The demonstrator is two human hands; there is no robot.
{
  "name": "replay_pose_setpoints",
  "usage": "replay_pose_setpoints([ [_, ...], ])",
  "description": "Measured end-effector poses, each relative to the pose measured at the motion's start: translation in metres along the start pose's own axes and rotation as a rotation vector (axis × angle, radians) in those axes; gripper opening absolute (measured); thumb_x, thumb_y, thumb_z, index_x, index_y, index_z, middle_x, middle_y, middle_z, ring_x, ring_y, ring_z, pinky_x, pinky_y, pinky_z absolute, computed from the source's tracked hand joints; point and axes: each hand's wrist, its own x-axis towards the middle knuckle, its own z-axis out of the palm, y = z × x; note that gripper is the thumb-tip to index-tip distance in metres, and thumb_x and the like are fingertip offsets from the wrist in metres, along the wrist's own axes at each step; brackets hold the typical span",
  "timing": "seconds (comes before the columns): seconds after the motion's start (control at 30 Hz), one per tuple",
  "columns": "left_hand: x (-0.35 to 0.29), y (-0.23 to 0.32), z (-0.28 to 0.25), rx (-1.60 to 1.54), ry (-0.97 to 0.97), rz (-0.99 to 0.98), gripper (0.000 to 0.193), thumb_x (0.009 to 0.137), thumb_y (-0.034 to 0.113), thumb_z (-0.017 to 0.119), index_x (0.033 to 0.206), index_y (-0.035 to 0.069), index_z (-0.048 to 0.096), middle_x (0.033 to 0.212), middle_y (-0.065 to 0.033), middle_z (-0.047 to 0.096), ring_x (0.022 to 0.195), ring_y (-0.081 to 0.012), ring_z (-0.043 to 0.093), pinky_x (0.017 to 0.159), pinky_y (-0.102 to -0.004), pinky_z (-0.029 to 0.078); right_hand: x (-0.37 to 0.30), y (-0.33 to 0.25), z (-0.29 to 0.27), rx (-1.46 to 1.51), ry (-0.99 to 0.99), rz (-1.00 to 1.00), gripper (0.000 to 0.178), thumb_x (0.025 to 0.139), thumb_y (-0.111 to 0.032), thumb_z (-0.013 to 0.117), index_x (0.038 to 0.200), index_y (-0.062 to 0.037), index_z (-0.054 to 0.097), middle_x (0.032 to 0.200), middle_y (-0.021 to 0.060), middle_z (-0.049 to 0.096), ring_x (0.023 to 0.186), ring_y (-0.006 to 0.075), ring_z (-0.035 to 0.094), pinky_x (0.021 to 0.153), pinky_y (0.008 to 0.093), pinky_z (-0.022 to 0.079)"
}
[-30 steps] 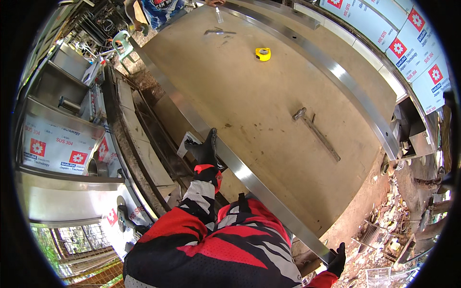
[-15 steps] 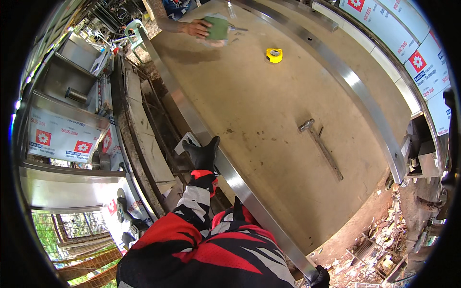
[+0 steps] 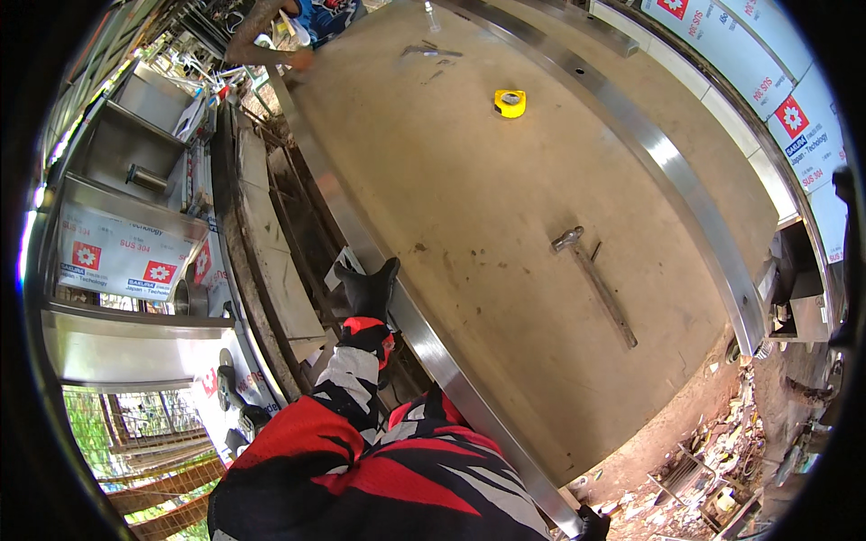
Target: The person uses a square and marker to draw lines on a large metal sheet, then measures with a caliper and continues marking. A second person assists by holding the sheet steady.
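A long brushed-steel bar (image 3: 442,353) lies along the left edge of the brown work table (image 3: 487,189). My left hand (image 3: 370,287), in a black glove, wraps over the bar about midway along it. At the bar's near end, by the bottom of the picture, my right hand (image 3: 593,522) grips it; most of that glove is cut off or hidden by my sleeve. Closest to my hands on the tabletop is a hammer (image 3: 597,290) with a wooden handle, a thin dark rod beside its head. A yellow tape measure (image 3: 510,104) sits farther off.
A co-worker's hand (image 3: 299,59) is at the bar's far end. A second steel bar (image 3: 663,153) runs along the table's right side. A dark caliper-like tool (image 3: 431,51) and a clear bottle (image 3: 432,17) stand far back. Scrap (image 3: 713,478) litters the ground at lower right.
The co-worker's hand with the green pad has drawn back from over the table to the bar's far end; the pad is no longer visible. My hands keep their hold as the view shifts slightly.
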Motion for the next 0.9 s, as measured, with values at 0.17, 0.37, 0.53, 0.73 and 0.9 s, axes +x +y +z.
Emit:
replay_pose_setpoints([
  [0.17,-0.004,0.004,-0.004,0.016,-0.027,0.028,0.124,0.063,0.031,0.097,0.150,-0.008,0.019,0.145,-0.0267,0.044,0.133,-0.0361,0.048,0.113,-0.0423,0.039,-0.042,-0.159,0.059,-0.094,0.092,-0.947,0.053,0.090,-0.001,0.063,0.140,0.0058,0.046,0.139,0.0206,0.054,0.126,0.0343,0.055,0.109,0.0453,0.043],
  [0.37,-0.009,0.003,-0.001,-0.124,0.034,0.069,0.112,0.066,0.025,0.097,0.149,-0.005,0.028,0.143,-0.0214,0.047,0.130,-0.0322,0.049,0.113,-0.0401,0.038,-0.229,-0.401,0.331,0.112,-0.898,-1.931,0.052,0.080,-0.012,0.069,0.131,-0.0155,0.059,0.103,0.0189,0.068,0.092,0.0399,0.066,0.081,0.0490,0.053],
  [0.53,0.013,-0.066,-0.001,-0.225,0.208,0.012,0.101,0.072,0.042,0.091,0.148,0.006,0.035,0.133,-0.0160,0.053,0.115,-0.0296,0.057,0.091,-0.0419,0.052,-0.315,-0.458,0.420,-0.096,-1.003,-1.747,0.040,0.085,-0.015,0.064,0.125,-0.0168,0.056,0.091,0.0173,0.071,0.086,0.0406,0.069,0.075,0.0529,0.052],
  [0.73,0.014,-0.132,-0.090,-0.278,-0.096,-0.017,0.051,0.101,0.031,0.061,0.137,-0.003,0.047,0.095,-0.0100,0.061,0.072,-0.0168,0.061,0.056,-0.0296,0.054,-0.247,-0.409,0.385,0.187,-0.850,-1.603,0.033,0.087,-0.025,0.070,0.116,-0.0131,0.060,0.090,0.0163,0.069,0.084,0.0377,0.068,0.073,0.0493,0.053],
  [0.9,-0.022,-0.105,-0.128,0.107,0.208,0.509,0.077,0.089,0.026,0.080,0.148,0.002,0.037,0.122,-0.0164,0.059,0.102,-0.0254,0.061,0.088,-0.0414,0.053,-0.167,-0.336,0.286,0.403,-0.817,-1.330,0.026,0.098,-0.017,0.061,0.122,-0.0088,0.061,0.093,0.0076,0.070,0.082,0.0232,0.066,0.074,0.0363,0.054],
])
